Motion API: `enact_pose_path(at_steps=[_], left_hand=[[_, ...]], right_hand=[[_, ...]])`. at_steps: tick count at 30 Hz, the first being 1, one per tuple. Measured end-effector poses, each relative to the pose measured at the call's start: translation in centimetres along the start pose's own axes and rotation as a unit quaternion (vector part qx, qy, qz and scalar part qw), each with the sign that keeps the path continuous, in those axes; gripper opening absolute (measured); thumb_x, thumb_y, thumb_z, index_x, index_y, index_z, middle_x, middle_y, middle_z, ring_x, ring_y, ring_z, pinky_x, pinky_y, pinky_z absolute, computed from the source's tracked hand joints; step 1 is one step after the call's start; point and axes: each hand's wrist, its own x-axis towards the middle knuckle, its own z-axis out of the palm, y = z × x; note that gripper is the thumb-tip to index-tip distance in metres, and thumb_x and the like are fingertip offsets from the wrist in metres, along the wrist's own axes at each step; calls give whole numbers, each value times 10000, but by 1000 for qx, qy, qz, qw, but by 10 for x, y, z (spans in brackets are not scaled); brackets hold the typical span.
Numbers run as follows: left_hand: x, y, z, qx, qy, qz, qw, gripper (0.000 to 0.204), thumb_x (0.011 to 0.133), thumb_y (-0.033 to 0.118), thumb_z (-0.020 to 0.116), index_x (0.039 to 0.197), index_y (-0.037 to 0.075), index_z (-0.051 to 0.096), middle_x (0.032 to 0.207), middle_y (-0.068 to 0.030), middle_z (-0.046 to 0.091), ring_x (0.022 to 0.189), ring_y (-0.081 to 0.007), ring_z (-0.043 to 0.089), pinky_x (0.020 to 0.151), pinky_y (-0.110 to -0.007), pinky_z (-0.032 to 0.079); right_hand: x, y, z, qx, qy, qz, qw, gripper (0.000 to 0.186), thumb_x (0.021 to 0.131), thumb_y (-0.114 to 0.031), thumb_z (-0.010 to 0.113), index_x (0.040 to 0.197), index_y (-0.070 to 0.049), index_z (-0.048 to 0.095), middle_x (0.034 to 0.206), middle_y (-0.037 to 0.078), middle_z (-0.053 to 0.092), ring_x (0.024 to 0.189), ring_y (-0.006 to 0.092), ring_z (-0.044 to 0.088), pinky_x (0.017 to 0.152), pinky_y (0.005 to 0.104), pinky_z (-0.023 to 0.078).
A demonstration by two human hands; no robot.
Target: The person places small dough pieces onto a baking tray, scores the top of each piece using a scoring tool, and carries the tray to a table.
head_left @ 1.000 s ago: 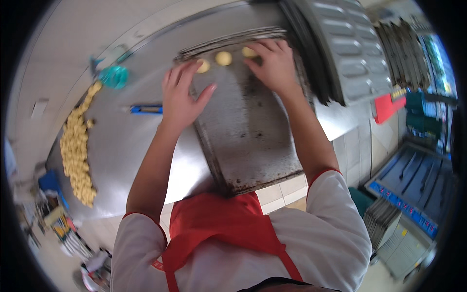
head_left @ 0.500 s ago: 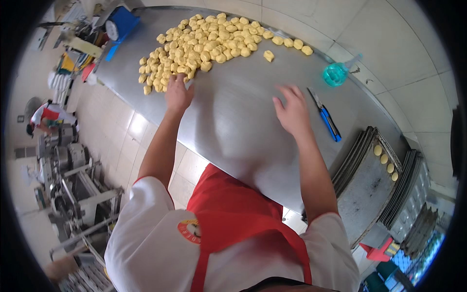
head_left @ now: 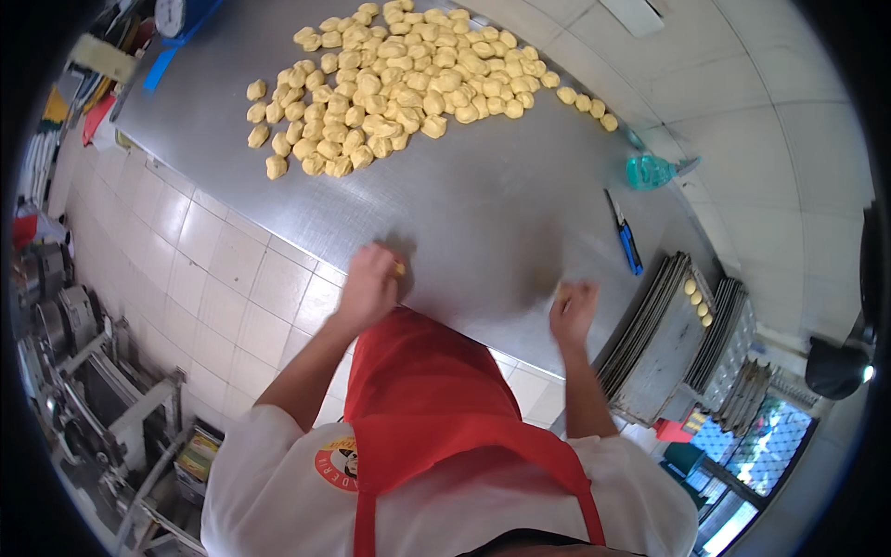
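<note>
My left hand (head_left: pixel 369 283) is closed at the table's near edge, and a bit of a yellow dough piece (head_left: pixel 399 269) shows beside its fingers. To the right, my right hand (head_left: pixel 574 311) is curled over the steel table (head_left: pixel 464 218). A small patch of yellow dough shows at its fingertips; the rest is hidden by the fingers. Beyond both hands spreads a large heap of yellow dough pieces (head_left: pixel 408 88). A short row of dough pieces (head_left: pixel 583 102) runs along the wall side, apart from my hands.
A blue-handled knife (head_left: pixel 627 243) lies on the right, near a teal spray bottle (head_left: pixel 650 172). Stacked baking trays (head_left: pixel 650 343) stand at the right end, with several dough rounds (head_left: pixel 696 299) on one. A blue scale (head_left: pixel 176 19) is at the far left; machinery (head_left: pixel 93 362) stands across the floor.
Both hands have drawn back toward me, the left from the heap's edge, and have closed on dough. The lone dough piece right of the heap is gone from its spot. The view has shifted.
</note>
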Motion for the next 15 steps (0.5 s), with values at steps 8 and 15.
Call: enact_pose_path(at_steps=[8,15], left_hand=[[123,63,84,75,13,181,981,206,1047,308,641,1140,127,668,1106,-97,691,1147,-305,635,963,-485,499],[71,8,46,103,93,149,979,188,1033,291,660,1093,114,638,1044,-93,669,1078,-294,615,932,-469,480]], right_hand=[[33,-63,68,109,-51,-75,990,179,911,-208,700,1077,-144,705,1100,99,686,1076,379,634,975,597,446],[-29,17,43,37,-22,29,999,293,1115,-204,596,1346,-75,722,1229,182,757,1100,408,694,997,522,522]])
